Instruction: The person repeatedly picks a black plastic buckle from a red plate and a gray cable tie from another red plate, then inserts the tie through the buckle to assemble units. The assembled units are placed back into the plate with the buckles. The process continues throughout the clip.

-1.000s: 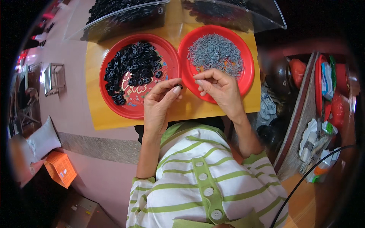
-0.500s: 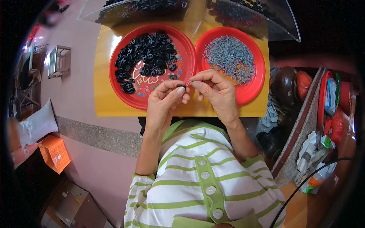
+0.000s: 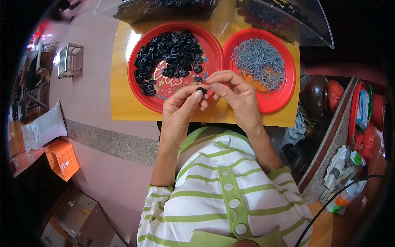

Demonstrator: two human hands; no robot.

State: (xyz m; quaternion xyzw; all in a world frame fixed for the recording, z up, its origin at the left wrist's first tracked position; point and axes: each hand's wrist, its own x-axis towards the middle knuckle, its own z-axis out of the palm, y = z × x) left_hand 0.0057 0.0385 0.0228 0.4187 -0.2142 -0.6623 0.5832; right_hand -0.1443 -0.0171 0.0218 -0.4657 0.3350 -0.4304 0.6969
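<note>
Between the thumb and fingers of my left hand (image 3: 177,108) is a small black plastic piece with two holes (image 3: 201,89), held just past the near edge of the left plate. The fingertips of my right hand (image 3: 238,96) are pinched together right beside that piece, on a small grey screw that they now mostly hide. Many like black pieces (image 3: 170,47) are heaped on a red patterned plate (image 3: 133,88) beyond my left hand. A second red plate (image 3: 290,78), beyond my right hand, bears a pile of grey screws (image 3: 259,61).
Both plates stand on a yellow table (image 3: 120,109). Clear plastic bins with black pieces (image 3: 164,10) are at its far side. A metal stool (image 3: 69,61), a cushion (image 3: 44,128) and an orange basket (image 3: 62,159) are on the left. Bags and jars crowd the right, by a ledge (image 3: 329,131).
My right fingertips have closed in on the black piece, and the grey screw tip that showed between the hands is now covered. The whole view has shifted slightly.
</note>
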